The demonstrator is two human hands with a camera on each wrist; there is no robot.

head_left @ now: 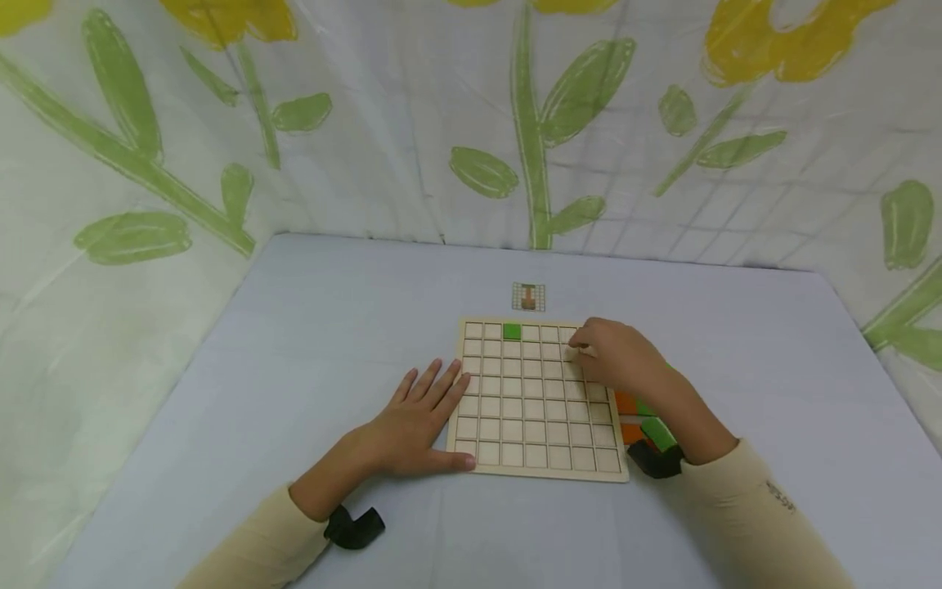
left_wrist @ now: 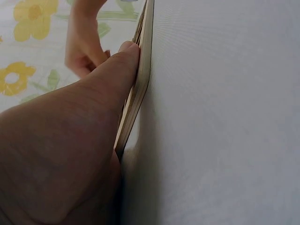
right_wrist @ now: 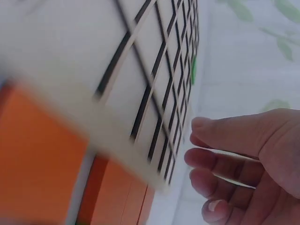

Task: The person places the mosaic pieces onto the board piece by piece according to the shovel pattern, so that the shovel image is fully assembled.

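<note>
A pale wooden grid board (head_left: 533,386) lies on the table, with one green square tile (head_left: 512,331) in its far row, third cell from the left. My left hand (head_left: 408,429) rests at the board's left side, fingers spread and fairly straight, thumb on the near left corner. Over the board's far right part hovers my right hand (head_left: 621,356), its fingers loosely bent. In the right wrist view, that hand's thumb (right_wrist: 229,133) and index tip are close together, with no tile showing between them. Orange tiles (right_wrist: 42,159) lie along the board's right edge.
A small card (head_left: 528,296) with a printed grid pattern lies just beyond the board. Green tiles (head_left: 658,433) sit beside the orange ones, partly hidden under my right wrist. Black bands (head_left: 355,528) are at both wrists. A flower-patterned curtain (head_left: 412,131) hangs behind the table.
</note>
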